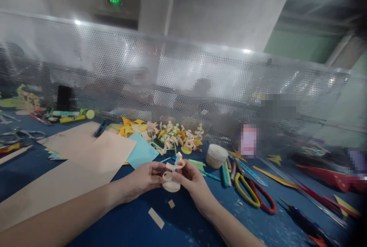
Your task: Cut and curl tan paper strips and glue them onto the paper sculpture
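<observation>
Between my two hands is a small cream paper figure (pixel 171 186), made of curled strips on a round base, with a bit of blue near its middle. My left hand (pixel 145 180) pinches its left side with the fingertips. From the right, my right hand (pixel 193 180) grips the curled strips with thumb and fingers. Two small cream paper scraps, a strip (pixel 156 218) and a little square (pixel 171 203), lie on the blue table (pixel 123 224) just below the hands.
Large cream paper sheets (pixel 86 170) and a blue sheet (pixel 142 149) lie left. Behind are curled paper pieces (pixel 169 134) against a perforated metal screen (pixel 172 67). To the right sit a white-topped tub (pixel 217 156), scissors with yellow and red handles (pixel 255 193), and a dark pointed tool (pixel 304 216).
</observation>
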`<state>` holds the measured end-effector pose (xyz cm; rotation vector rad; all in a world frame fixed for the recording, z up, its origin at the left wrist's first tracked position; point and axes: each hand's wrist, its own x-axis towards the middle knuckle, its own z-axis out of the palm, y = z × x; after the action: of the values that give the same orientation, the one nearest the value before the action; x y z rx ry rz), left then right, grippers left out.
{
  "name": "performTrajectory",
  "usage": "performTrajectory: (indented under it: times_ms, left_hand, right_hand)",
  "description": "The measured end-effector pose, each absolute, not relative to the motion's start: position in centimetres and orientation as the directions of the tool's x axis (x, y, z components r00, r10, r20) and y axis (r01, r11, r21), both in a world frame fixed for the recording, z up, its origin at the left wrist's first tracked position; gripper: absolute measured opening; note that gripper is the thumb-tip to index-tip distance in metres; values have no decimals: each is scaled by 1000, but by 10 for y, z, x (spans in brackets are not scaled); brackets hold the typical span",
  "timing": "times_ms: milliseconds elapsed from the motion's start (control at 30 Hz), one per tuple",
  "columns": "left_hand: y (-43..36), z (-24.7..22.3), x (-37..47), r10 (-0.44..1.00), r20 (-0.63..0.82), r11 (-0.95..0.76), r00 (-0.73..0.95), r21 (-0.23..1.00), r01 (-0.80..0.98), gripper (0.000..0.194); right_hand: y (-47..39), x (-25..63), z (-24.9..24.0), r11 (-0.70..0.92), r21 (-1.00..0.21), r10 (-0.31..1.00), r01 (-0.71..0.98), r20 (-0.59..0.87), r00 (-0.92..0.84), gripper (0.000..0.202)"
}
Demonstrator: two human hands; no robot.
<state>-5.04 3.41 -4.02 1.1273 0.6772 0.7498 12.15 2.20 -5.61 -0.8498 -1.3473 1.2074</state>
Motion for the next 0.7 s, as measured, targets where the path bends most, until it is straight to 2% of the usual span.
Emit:
performTrajectory:
  times_ms: [233,400,700]
  left_hand:
    - [32,-40,-46,837,-44,130,545,984,-120,26]
    - [33,-43,-47,826,-17,138,563,975,-173,26]
    - [34,-42,-47,849,-71,183,524,969,-166,31]
  right_hand:
    - [21,123,-52,233,-961,954,-148,255,-156,21]
    - [22,124,-52,241,-961,948,-138,263,-177,18]
    - [26,125,-59,183,-976,975,-117,195,-106,6]
